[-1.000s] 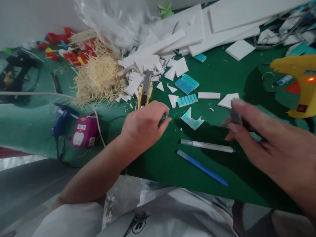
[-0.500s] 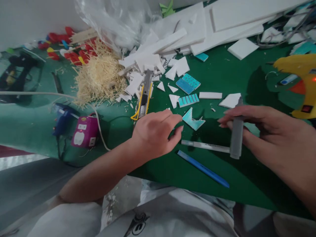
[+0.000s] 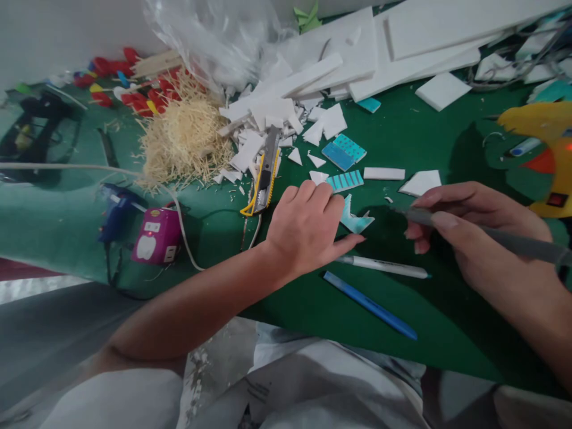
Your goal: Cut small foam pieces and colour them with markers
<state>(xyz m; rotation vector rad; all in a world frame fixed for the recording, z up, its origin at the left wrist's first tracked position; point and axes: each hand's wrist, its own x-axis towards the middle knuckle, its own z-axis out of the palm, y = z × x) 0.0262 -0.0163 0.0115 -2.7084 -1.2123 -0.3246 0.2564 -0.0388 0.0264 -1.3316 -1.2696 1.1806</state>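
Observation:
In my right hand (image 3: 482, 220) is a slim grey pen-like tool (image 3: 513, 241), gripped as one holds a pen. Its dark, narrow tip points left; its exact kind is unclear. My left hand (image 3: 308, 223) lies low over the green table with its thumb stretched out and apart from the fingers. A notched turquoise foam piece (image 3: 357, 221) sits between that thumb and the forefinger, partly covered. Just beyond the knuckles is a striped turquoise foam piece (image 3: 348, 180). Near the thumb lie a white marker (image 3: 388, 266) and a blue pen (image 3: 370, 305).
A yellow-handled box cutter (image 3: 267, 173) lies beside white foam scraps (image 3: 248, 149). Behind are foam boards (image 3: 429, 59) and a straw-like heap (image 3: 187, 137). A yellow glue gun (image 3: 554, 131) stands right; a blue glue gun (image 3: 116, 211) and purple power adapter (image 3: 158, 235) are left.
My left hand has moved right, over the notched turquoise piece, its thumb now reaching farther out. My right hand has swung the grey tool from nearly upright to lying back across the hand.

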